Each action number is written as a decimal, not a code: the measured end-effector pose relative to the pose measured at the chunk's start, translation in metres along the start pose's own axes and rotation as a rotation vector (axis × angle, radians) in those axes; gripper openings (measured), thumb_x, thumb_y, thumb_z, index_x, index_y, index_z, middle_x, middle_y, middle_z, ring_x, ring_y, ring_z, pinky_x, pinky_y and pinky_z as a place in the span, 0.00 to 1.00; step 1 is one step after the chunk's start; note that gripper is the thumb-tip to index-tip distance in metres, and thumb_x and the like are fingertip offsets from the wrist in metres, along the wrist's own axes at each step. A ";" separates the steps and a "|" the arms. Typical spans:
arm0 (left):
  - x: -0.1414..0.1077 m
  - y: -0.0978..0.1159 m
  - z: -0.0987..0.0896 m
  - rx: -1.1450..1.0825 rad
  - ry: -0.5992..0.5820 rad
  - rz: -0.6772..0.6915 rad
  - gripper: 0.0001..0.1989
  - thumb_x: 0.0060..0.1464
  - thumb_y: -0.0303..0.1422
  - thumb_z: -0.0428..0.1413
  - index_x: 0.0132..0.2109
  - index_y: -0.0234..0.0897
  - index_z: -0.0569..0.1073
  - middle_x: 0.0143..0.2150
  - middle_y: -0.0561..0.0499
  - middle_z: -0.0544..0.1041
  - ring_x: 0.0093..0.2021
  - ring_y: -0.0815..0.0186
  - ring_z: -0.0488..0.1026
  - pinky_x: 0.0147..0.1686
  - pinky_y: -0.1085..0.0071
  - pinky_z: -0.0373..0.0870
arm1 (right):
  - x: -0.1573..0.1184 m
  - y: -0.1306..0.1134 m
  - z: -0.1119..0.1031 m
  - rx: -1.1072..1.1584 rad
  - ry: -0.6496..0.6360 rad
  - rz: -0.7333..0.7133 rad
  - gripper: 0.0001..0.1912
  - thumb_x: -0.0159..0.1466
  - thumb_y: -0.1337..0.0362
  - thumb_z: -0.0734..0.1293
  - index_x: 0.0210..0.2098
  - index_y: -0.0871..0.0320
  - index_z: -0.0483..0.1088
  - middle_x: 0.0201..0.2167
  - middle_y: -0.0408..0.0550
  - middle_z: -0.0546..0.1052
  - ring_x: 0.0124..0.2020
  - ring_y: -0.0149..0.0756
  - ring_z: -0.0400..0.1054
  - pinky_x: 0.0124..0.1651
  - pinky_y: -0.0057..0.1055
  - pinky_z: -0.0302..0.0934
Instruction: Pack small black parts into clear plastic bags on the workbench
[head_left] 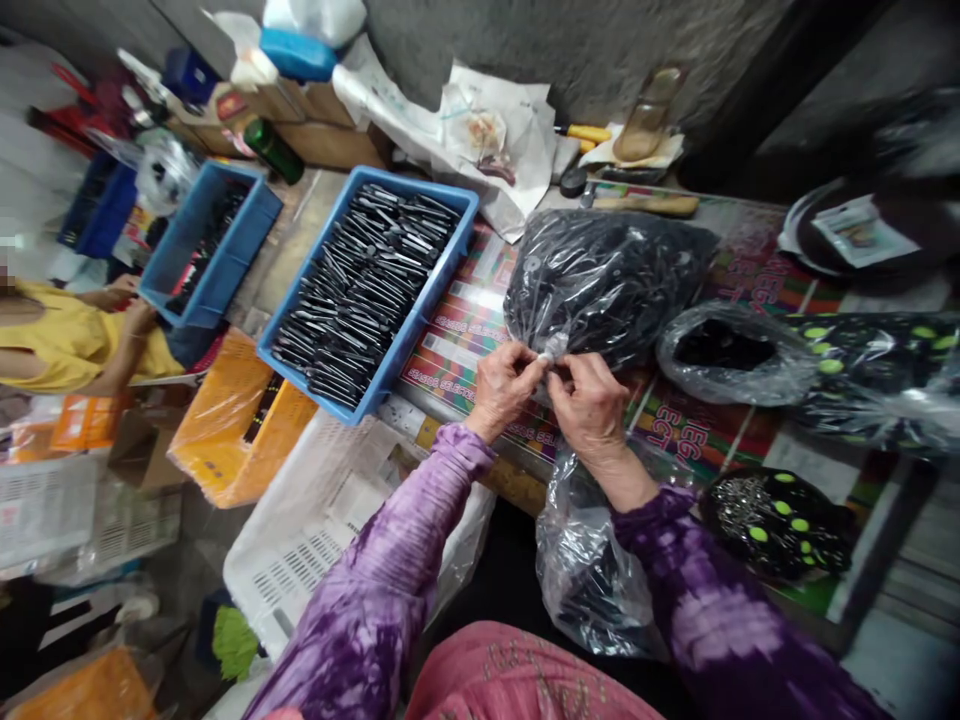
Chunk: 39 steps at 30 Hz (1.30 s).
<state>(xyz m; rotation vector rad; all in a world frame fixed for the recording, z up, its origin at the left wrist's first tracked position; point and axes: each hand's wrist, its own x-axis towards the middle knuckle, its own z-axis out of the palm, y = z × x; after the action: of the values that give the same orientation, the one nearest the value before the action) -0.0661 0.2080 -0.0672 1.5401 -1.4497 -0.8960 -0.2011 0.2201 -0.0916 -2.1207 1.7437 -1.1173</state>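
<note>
Pinches in a narrow grip, from both sides, with left hand (501,388) and right hand (592,405), the gathered neck (556,346) of the filled plastic bag (611,280), near the centre of the frame. From there, swells upward and rightward, with long axis lying sideways on the table (517,485). At the neck, about equally near to both hands; toward the bulk, nearer to the right.

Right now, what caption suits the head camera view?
Left hand and right hand pinch the gathered neck of a plastic bag.

"SEASIDE SELE…" on tbl cover (459,347), rest illeg.
</note>
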 end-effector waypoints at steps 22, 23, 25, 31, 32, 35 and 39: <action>-0.005 -0.008 -0.002 0.883 -0.140 0.506 0.14 0.68 0.30 0.47 0.42 0.36 0.78 0.38 0.44 0.78 0.34 0.63 0.75 0.31 0.69 0.65 | 0.000 0.006 -0.002 -0.144 0.009 -0.127 0.08 0.58 0.72 0.61 0.33 0.58 0.71 0.28 0.49 0.73 0.30 0.38 0.67 0.32 0.29 0.57; -0.006 -0.009 0.001 0.860 -0.107 0.441 0.13 0.67 0.32 0.48 0.43 0.37 0.78 0.38 0.44 0.79 0.34 0.63 0.75 0.30 0.69 0.64 | -0.001 0.006 -0.002 -0.156 0.007 -0.123 0.08 0.58 0.72 0.61 0.33 0.59 0.71 0.28 0.49 0.73 0.30 0.37 0.67 0.32 0.29 0.57; -0.009 -0.009 0.007 0.805 -0.050 0.326 0.11 0.65 0.33 0.51 0.43 0.38 0.78 0.39 0.45 0.79 0.34 0.63 0.75 0.29 0.70 0.64 | -0.001 0.007 -0.001 -0.168 0.010 -0.117 0.08 0.58 0.72 0.61 0.33 0.59 0.71 0.28 0.49 0.73 0.30 0.37 0.67 0.32 0.28 0.57; -0.009 -0.002 0.011 0.352 0.129 -0.007 0.04 0.58 0.29 0.56 0.34 0.38 0.75 0.34 0.48 0.79 0.35 0.64 0.75 0.37 0.70 0.69 | -0.005 0.010 0.001 -0.141 -0.003 -0.122 0.07 0.59 0.72 0.61 0.33 0.59 0.71 0.29 0.50 0.74 0.30 0.37 0.67 0.32 0.29 0.58; -0.008 -0.002 0.011 0.216 0.145 -0.110 0.04 0.57 0.29 0.56 0.33 0.38 0.74 0.31 0.50 0.78 0.33 0.65 0.75 0.36 0.70 0.70 | -0.006 0.010 0.001 -0.134 -0.014 -0.126 0.08 0.59 0.72 0.61 0.33 0.60 0.72 0.29 0.50 0.74 0.31 0.37 0.67 0.32 0.29 0.58; -0.006 0.001 0.011 -0.209 0.137 -0.504 0.04 0.56 0.29 0.55 0.33 0.38 0.72 0.22 0.55 0.73 0.23 0.68 0.72 0.28 0.72 0.69 | -0.009 0.010 0.000 -0.118 -0.069 -0.127 0.08 0.60 0.72 0.61 0.32 0.59 0.73 0.30 0.50 0.74 0.31 0.36 0.67 0.32 0.28 0.58; -0.005 0.004 0.009 -0.646 0.145 -0.744 0.04 0.51 0.28 0.56 0.32 0.37 0.67 0.18 0.59 0.69 0.19 0.72 0.69 0.24 0.75 0.69 | -0.012 0.012 -0.003 -0.136 -0.102 -0.139 0.09 0.61 0.71 0.61 0.32 0.59 0.74 0.30 0.49 0.75 0.30 0.35 0.67 0.31 0.28 0.56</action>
<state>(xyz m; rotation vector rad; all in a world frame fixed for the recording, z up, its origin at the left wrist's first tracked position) -0.0760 0.2119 -0.0678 1.5750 -0.3662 -1.4615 -0.2125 0.2279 -0.1016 -2.3665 1.6948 -0.9275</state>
